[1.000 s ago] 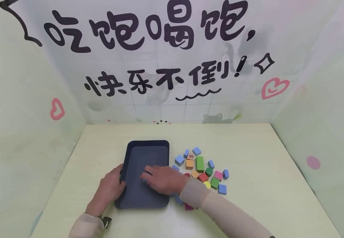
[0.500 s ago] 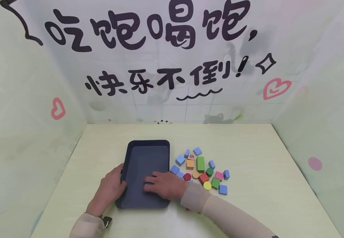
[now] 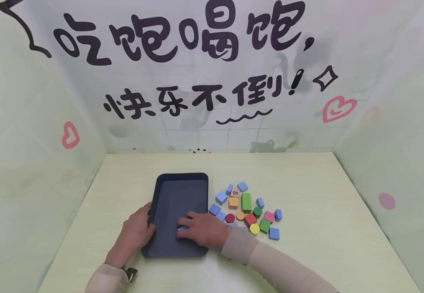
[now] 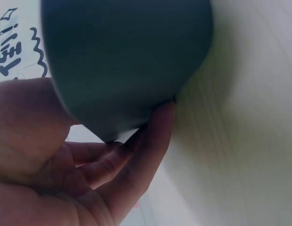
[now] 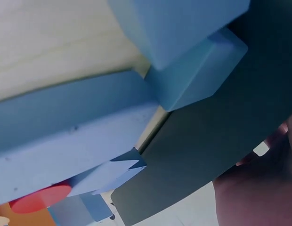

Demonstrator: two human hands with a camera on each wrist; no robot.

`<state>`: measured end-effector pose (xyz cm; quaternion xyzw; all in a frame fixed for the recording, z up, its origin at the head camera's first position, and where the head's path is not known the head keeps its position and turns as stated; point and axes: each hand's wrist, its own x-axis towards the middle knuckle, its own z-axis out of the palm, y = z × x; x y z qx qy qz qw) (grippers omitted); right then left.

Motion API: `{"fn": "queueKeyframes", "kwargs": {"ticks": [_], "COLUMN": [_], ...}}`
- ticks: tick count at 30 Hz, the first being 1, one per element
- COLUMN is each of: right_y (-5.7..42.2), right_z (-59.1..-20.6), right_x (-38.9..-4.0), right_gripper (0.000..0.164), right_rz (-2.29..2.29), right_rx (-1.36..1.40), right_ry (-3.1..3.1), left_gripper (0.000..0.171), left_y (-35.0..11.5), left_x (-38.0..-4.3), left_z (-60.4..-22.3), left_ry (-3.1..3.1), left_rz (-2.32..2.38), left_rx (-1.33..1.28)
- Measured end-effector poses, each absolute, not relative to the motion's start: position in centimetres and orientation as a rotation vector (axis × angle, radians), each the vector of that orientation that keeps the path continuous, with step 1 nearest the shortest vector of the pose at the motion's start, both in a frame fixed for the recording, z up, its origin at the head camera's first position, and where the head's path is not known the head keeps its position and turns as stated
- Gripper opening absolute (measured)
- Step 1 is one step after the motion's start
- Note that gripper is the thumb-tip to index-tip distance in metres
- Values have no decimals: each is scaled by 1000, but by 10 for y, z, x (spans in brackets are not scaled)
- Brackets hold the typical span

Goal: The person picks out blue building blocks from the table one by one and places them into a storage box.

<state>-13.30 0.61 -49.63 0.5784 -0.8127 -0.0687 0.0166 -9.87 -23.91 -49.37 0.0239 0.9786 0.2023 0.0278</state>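
Note:
A dark rectangular tray [image 3: 184, 195] lies on the table. My left hand [image 3: 134, 232] grips its left side; in the left wrist view, the fingers [image 4: 155, 132] reach under the rim. Over the inside of the tray is my right hand [image 3: 205, 230], its fingertips low near the tray floor. Between those fingers shows a small part of a blue block [image 3: 182, 228], apparently pinched; the rest is hidden. In the right wrist view, the tray wall [image 5: 198, 146] has blue blocks [image 5: 198, 70] close against its outside, with part of the right hand [image 5: 259, 190] at the lower right.
Loose blocks are scattered right of the tray: a green block [image 3: 246, 202], an orange cube [image 3: 233, 202], a red block [image 3: 250, 219], a yellow disc [image 3: 254, 228], a pink block [image 3: 269, 216] and several blue ones. Printed walls surround the table [image 3: 307, 183].
My right hand has come down slightly inside the tray, its fingers now more spread around the blue block. Over the last half second it barely moves. My left hand stays on the tray.

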Motion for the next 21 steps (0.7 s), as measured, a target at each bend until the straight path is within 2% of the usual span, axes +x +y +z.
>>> {"fn": "queueKeyframes", "kwargs": {"ticks": [13, 21], "right_y": [9, 23], "right_z": [-496, -483], "right_x": [-134, -139], "right_gripper": [32, 31], "right_rz": [-126, -80], "right_rx": [1778, 1656], "right_ry": [-2499, -2497], "left_gripper": [63, 64], "left_y": [-239, -237], "left_x": [-98, -101], "left_z": [-493, -494], "left_ry": [3028, 2996], "left_rz": [627, 607], "left_rx": [94, 68]}}
